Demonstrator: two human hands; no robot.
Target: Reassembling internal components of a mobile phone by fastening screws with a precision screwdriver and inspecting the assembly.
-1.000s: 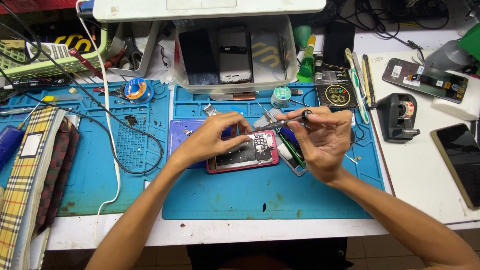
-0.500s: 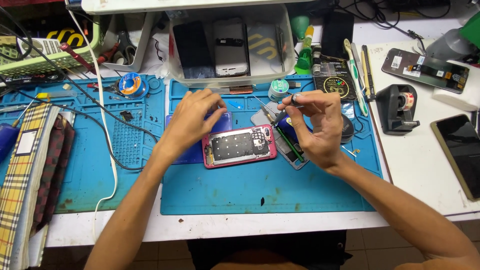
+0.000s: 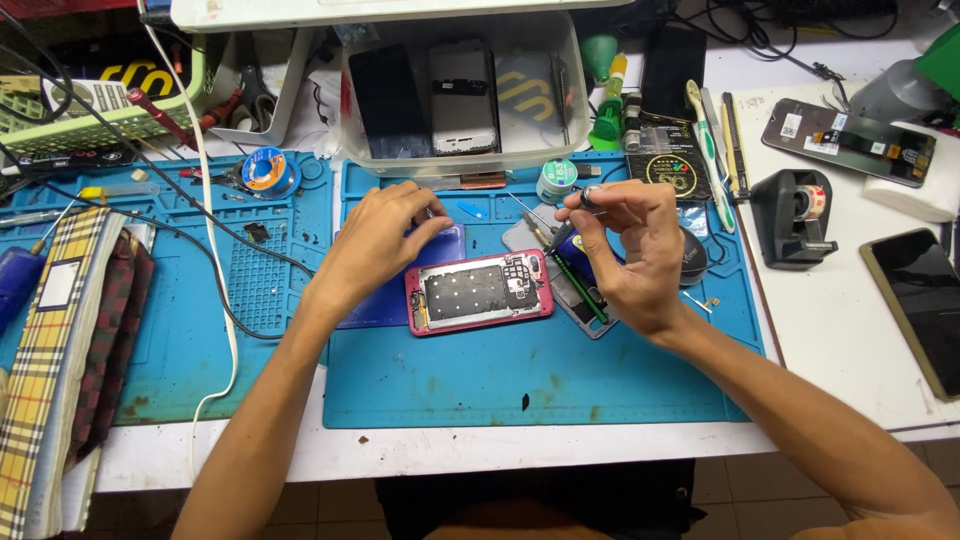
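Back cover's off the pink phone (image 3: 478, 292), insides bare; right hand (image 3: 630, 250) pinches a screwdriver (image 3: 566, 226) just above it, left hand (image 3: 375, 245) half-curled beside it, empty.

Bright, even overhead light; soft shadows, sharp focus, slight wide-angle edge distortion.

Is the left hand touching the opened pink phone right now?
Apart. The head view shows the left hand resting above and left of the opened pink phone, fingers over the purple sheet, with a visible gap to the phone's edge.
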